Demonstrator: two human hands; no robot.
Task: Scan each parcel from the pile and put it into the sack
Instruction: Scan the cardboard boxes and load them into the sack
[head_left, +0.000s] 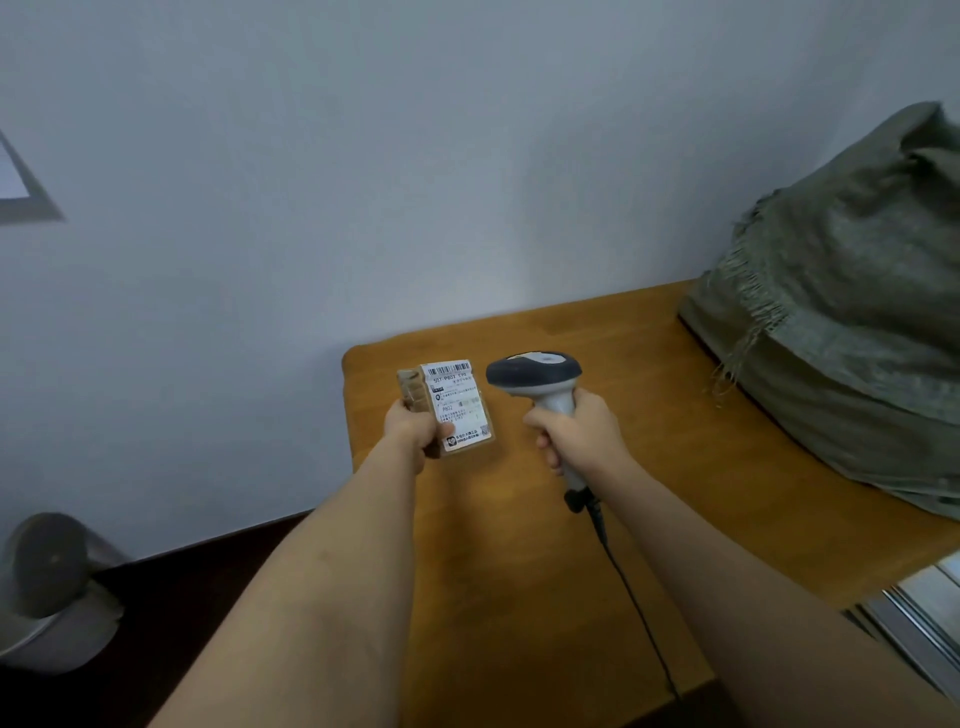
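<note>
filling the right side of the view, a green woven sack (852, 332) was slumped on the far right part of a wooden table (675, 467), its frayed edge hanging loose. a grey handheld scanner (540, 384) was gripped round its handle by the right hand (576, 436), fingers curled tight, head turned left toward the parcel, and a black cable (639, 613) was trailed from its base across the tabletop. a small brown parcel (447, 410) was held above the table's left part by the left hand (415, 426), pinched at its lower left corner, its white label (460, 402) faced upward, just beside the scanner head.
</note>
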